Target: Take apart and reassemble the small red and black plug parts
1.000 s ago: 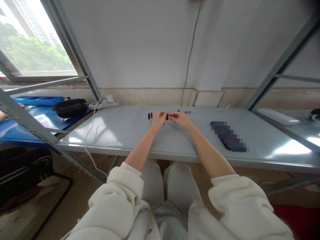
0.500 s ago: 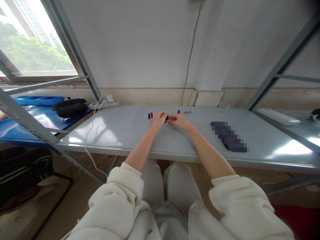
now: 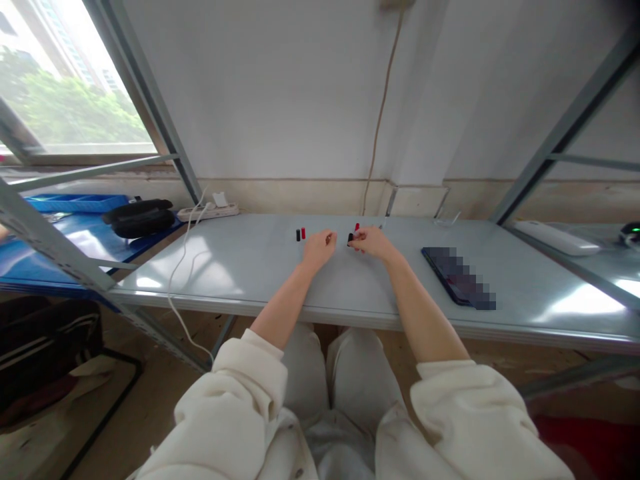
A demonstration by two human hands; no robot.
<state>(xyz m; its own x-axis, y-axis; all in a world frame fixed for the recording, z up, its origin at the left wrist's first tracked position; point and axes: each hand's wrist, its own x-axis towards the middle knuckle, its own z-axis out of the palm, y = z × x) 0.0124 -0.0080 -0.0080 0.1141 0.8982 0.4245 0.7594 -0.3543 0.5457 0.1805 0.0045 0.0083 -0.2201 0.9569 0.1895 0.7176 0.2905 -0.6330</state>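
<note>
My right hand (image 3: 373,241) pinches a small black cylinder (image 3: 351,239) over the grey table (image 3: 260,267). Just behind those fingers a small red piece (image 3: 357,227) stands, partly covered by the hand. To the left, apart from the right hand, is my left hand (image 3: 319,249) with its fingers curled closed. Whether anything lies inside them is too small to tell. Left of that hand, another small black cylinder (image 3: 298,235) and a red cylinder (image 3: 303,233) stand upright side by side.
A pixelated dark phone-like object (image 3: 457,277) lies to the right. A white power strip (image 3: 209,212) with a hanging cable (image 3: 183,267) sits at the back left. Metal posts (image 3: 150,100) frame the table. A black case (image 3: 139,217) rests on the blue side table.
My hands were together at the black cylinder; now they are apart. The right hand has moved right with the black cylinder, and covers most of the small grey parts behind it.
</note>
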